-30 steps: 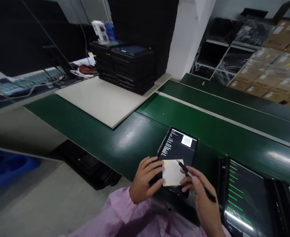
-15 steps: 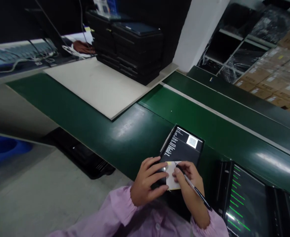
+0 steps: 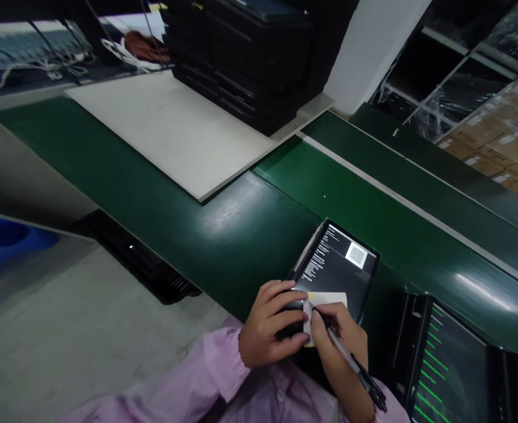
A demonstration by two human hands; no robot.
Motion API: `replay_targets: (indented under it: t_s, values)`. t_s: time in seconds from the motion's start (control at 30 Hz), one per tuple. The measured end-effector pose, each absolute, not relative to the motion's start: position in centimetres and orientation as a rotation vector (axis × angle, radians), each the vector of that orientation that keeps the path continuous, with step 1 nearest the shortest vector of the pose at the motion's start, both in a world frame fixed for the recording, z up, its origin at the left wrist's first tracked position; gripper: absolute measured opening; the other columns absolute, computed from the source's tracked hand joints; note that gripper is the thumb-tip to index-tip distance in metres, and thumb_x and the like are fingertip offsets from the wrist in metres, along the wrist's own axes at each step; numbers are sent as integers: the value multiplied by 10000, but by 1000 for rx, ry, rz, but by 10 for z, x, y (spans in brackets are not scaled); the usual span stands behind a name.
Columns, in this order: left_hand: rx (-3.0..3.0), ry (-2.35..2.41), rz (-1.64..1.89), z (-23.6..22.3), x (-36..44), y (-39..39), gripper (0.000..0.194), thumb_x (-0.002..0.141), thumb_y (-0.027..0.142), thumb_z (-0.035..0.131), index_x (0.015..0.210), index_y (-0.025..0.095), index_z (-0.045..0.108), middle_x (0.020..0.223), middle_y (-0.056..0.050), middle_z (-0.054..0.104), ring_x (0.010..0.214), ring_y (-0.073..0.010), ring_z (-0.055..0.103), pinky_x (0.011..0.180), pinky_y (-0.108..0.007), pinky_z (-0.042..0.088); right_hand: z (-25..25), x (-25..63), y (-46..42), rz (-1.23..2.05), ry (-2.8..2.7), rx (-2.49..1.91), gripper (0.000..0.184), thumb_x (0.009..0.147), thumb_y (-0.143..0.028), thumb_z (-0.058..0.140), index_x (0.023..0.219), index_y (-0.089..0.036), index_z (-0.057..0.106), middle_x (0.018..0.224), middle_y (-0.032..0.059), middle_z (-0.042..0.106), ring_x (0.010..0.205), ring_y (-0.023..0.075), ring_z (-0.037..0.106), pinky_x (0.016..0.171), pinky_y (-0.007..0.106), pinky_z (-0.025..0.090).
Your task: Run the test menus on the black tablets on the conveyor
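Note:
My right hand (image 3: pixel 344 341) grips a pen (image 3: pixel 367 379), its tip on the upper left part of a small white note paper (image 3: pixel 331 298). Spread across the paper's left edge are the fingers of my left hand (image 3: pixel 265 326), lying flat and steadying it. Beneath the paper is a tablet (image 3: pixel 333 267) with a lit black screen showing lines of white text and a QR code. Any writing on the paper is too small to make out, and my hands cover part of it.
A second device (image 3: pixel 453 358) with green lines on its screen lies at right on the green bench (image 3: pixel 166 158). A white board (image 3: pixel 170 129) lies at left, with stacked black devices (image 3: pixel 250 64) behind. Cardboard boxes (image 3: pixel 497 138) stand at far right.
The pen tip has shifted left and slightly down on the paper, leaving more of its upper right showing. My left hand stays on the paper. The camera view has tilted downward.

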State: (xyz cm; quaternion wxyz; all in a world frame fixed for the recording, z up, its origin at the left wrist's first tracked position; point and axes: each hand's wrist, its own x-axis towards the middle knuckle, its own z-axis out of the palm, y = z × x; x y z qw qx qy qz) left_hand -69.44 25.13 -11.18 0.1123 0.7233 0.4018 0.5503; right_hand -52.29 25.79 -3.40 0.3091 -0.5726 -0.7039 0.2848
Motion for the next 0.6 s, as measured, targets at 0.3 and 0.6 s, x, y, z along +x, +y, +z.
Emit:
replay_targets:
  t_s: [0.3, 0.6]
  values:
    - [2080, 1180, 1658, -113, -693, 253, 219, 910, 329, 689, 1106, 235, 719, 1234, -96, 747, 1303, -294, 589, 1108, -488, 439, -30, -525, 259, 620, -2025, -1414, 184, 1020, -358, 591, 944, -243, 713, 811, -34, 738, 665, 125, 693, 636, 189, 536]
    - [2091, 1191, 1653, -112, -694, 253, 207, 938, 367, 668, 1081, 231, 730, 1224, -93, 753, 1301, -287, 590, 1119, -485, 430, -26, -527, 259, 622, -2032, -1401, 181, 1015, -325, 589, 919, -241, 718, 811, -23, 740, 673, 135, 704, 647, 197, 548]
